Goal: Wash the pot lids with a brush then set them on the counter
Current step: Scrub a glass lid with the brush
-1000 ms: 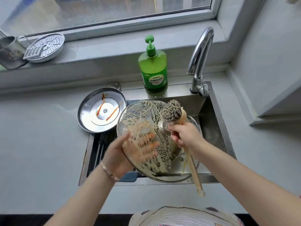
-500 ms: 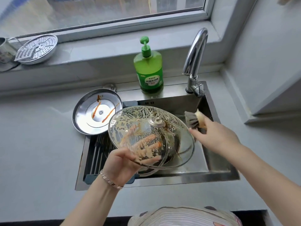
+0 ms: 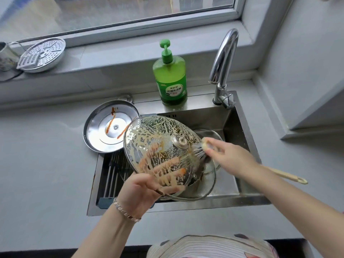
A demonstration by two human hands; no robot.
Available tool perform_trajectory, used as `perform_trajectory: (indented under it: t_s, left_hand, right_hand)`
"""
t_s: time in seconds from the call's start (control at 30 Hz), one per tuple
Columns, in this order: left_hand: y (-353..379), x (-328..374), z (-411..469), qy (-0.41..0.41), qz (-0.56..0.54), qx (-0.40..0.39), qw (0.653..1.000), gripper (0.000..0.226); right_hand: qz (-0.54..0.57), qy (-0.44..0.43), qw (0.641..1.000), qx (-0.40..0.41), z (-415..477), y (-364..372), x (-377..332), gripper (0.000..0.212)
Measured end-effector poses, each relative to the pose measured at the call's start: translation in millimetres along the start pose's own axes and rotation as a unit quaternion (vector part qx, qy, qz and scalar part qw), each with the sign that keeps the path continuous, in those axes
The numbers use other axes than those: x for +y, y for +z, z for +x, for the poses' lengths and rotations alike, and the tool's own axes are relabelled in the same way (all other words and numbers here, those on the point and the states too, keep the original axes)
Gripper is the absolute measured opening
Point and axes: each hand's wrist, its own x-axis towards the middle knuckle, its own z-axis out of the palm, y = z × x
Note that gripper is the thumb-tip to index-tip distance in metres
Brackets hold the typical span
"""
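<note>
A glass pot lid (image 3: pixel 158 135), smeared with foam and sauce, is tilted over the sink (image 3: pixel 240 198). My left hand (image 3: pixel 143 190) grips its near rim from below, fingers showing through the glass. My right hand (image 3: pixel 229 157) holds a wooden-handled brush (image 3: pixel 286 175), and its bristles press the lid's right side beside the metal knob (image 3: pixel 179 141). A steel lid (image 3: pixel 104 131) with red sauce streaks lies upside down on the sink's left corner. Another glass lid (image 3: pixel 214 135) lies in the basin behind.
A green soap pump bottle (image 3: pixel 170 77) stands behind the sink, the faucet (image 3: pixel 222 66) to its right. A perforated steamer plate (image 3: pixel 41 54) and a metal cup (image 3: pixel 5 56) sit on the windowsill. A drain rack (image 3: pixel 111 170) fills the sink's left part. Grey counter (image 3: pixel 42 164) lies either side.
The brush went from the knob out to the right, then came back against the lid's right side. My left hand tilted the lid flatter, then steeper again.
</note>
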Motion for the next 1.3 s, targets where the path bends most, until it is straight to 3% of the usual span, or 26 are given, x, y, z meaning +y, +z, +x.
perform_trajectory:
  t_s: [0.1, 0.27, 0.37, 0.53, 0.7, 0.83, 0.97, 1.13, 1.3]
  left_hand:
    - [-1.8, 2.7, -0.5, 0.0, 0.027, -0.004, 1.0, 0.088]
    - [-2.3, 6.0, -8.0, -0.003, 0.027, -0.024, 0.999, 0.083]
    - [-7.3, 9.4, -8.7, -0.01, 0.035, -0.042, 0.998, 0.085]
    - [-13.5, 10.1, -10.6, -0.007, 0.004, -0.104, 0.995, 0.084]
    - [-11.9, 11.5, -4.3, 0.004, 0.004, -0.047, 0.999, 0.094]
    - [-11.1, 7.1, -1.8, 0.025, -0.022, -0.011, 0.999, 0.101]
    - [-5.4, 5.0, -0.8, 0.021, -0.016, -0.007, 1.0, 0.082]
    - [-2.8, 0.8, -0.6, 0.026, -0.054, 0.004, 0.998, 0.076]
    - [-5.7, 2.5, 2.8, 0.023, -0.053, 0.046, 0.997, 0.066]
  right_hand:
    - [0.131, -0.086, 0.987, -0.045, -12.1, 7.6, -12.0, 0.042]
    - [0.232, 0.011, 0.973, -0.01, 15.7, -2.5, 16.9, 0.04]
    - [0.224, -0.054, 0.971, -0.061, 7.0, 3.7, 11.4, 0.04]
    - [0.219, 0.034, 0.975, 0.007, 23.5, -10.6, 34.9, 0.043]
    - [0.233, -0.088, 0.968, -0.044, -2.3, 2.4, 7.4, 0.04]
    - [0.179, 0.007, 0.983, 0.026, 7.4, 0.0, 15.6, 0.043]
    - [0.189, -0.142, 0.971, -0.02, -27.6, 24.0, -20.5, 0.04]
    - [0.168, -0.023, 0.985, 0.044, 1.4, 8.4, -0.7, 0.04]
    - [0.153, -0.142, 0.977, -0.042, -32.2, 23.7, -27.3, 0.039]
